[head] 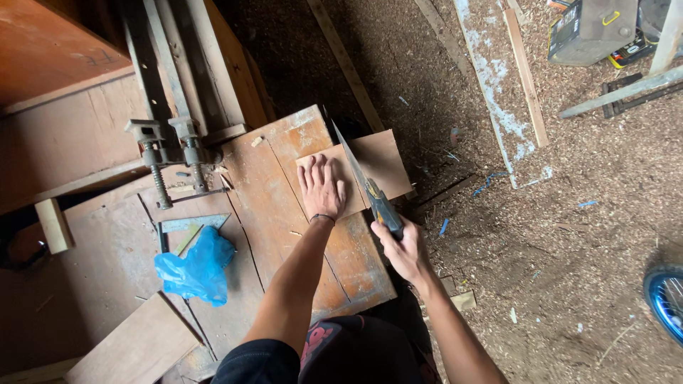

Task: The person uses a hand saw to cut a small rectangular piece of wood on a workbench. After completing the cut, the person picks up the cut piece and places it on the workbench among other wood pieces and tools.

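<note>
A thin brown board [380, 160] lies on the worn wooden workbench [270, 206], its right part hanging past the bench edge. My left hand [321, 187] presses flat on the board, fingers spread. My right hand [403, 249] grips the dark handle of a handsaw [356, 167]. The saw blade runs across the board just right of my left hand, its tip pointing away from me.
Two metal bar clamps [171, 153] stand at the bench's back left. A blue plastic bag [196, 267] and a metal try square [188, 226] lie on the bench. The ground is covered in sawdust, with planks [498, 85], a tool case [590, 28] and a bicycle wheel [665, 299].
</note>
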